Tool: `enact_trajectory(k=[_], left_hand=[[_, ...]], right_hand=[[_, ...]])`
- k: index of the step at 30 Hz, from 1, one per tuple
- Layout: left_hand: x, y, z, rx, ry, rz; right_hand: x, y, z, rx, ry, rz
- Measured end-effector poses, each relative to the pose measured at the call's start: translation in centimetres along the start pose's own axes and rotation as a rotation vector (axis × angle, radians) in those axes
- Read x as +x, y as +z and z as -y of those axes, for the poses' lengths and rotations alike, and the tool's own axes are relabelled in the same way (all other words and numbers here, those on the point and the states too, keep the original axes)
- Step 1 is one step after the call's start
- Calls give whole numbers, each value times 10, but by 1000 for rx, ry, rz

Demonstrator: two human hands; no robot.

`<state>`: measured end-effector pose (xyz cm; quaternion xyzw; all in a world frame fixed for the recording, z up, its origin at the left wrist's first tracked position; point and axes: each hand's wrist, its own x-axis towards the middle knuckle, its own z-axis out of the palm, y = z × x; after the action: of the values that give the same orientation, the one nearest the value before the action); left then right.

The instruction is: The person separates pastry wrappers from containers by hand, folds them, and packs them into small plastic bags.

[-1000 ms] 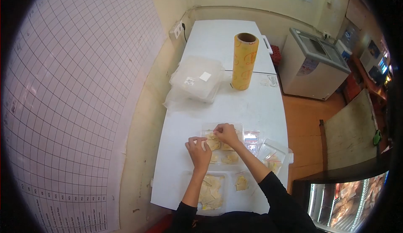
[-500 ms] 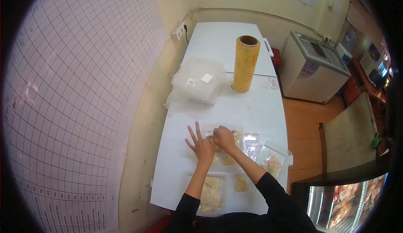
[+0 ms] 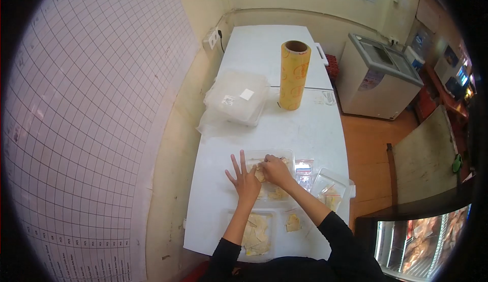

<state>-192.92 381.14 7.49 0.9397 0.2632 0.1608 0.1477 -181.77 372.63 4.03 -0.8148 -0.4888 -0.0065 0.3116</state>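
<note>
My left hand (image 3: 247,185) pinches with thumb and forefinger over a clear plastic tray (image 3: 288,153), its other fingers spread. Its tips are on a small packet of pale yellow pieces (image 3: 260,175), whose details are partly hidden. Fingers curled, my right hand (image 3: 276,170) grips the same packet from the right. More pale yellow pieces lie in the tray beneath my hands. Closer to my body, a second clear tray (image 3: 273,231) holds flat pale yellow pieces (image 3: 255,235). A small clear bag with a yellow piece (image 3: 293,223) lies beside it.
Clear zip bags (image 3: 304,174) and a clear container with a packet inside (image 3: 318,184) lie at the right edge of the white table (image 3: 213,180). Farther back are a yellow film roll (image 3: 295,76), standing upright, and stacked clear containers (image 3: 236,99). A chest freezer (image 3: 373,84) stands beyond.
My right hand has shifted slightly right and down, while my left hand stays nearly in place, still pinching. The whole view has shifted a little.
</note>
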Motion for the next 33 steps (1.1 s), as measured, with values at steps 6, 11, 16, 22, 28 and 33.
enact_trajectory(k=[6, 11, 16, 22, 28, 33], left_hand=[[-3, 5, 6, -17, -14, 54], [-1, 15, 10, 8, 27, 31], [-1, 12, 10, 20, 7, 57], [-3, 1, 7, -47, -24, 53], [-16, 5, 9, 28, -62, 73], [-21, 2, 8, 21, -68, 100]], right_hand=[[0, 6, -2, -48, -59, -28], [5, 3, 2, -90, -66, 6], [5, 1, -2, 37, 53, 49], [5, -15, -9, 114, 220, 85], [1, -17, -5, -10, 92, -7], [-11, -12, 0, 40, -25, 43]])
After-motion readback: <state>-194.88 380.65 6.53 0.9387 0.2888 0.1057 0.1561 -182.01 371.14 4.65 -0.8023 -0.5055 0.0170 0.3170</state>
